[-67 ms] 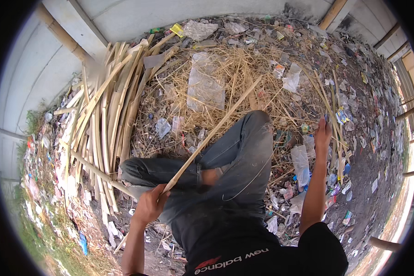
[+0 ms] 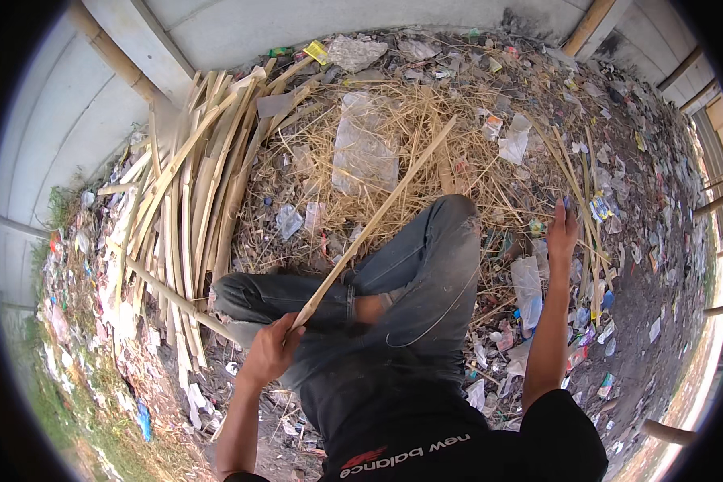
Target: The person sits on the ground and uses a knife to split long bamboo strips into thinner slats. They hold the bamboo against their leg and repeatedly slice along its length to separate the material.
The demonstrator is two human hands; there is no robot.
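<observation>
Bamboo strip, gripped at its near end by the left hand, slants over the legs; a firm hold best steadies its far tip. The right hand, its grasp unclear, is near thin slats.

A makeshift work spot, seemingly outdoors, on dark bare ground thick with litter. A pale panel wall runs along the far side, with a bamboo pole against it. Sunlit weeds grow at the left; poles and a bright strip of daylight mark the right edge. Signs of handwork: a heap of long split lengths, probably bamboo, and straw-coloured shavings spread ahead. Someone sits cross-legged on the ground, one long stick in hand.
</observation>
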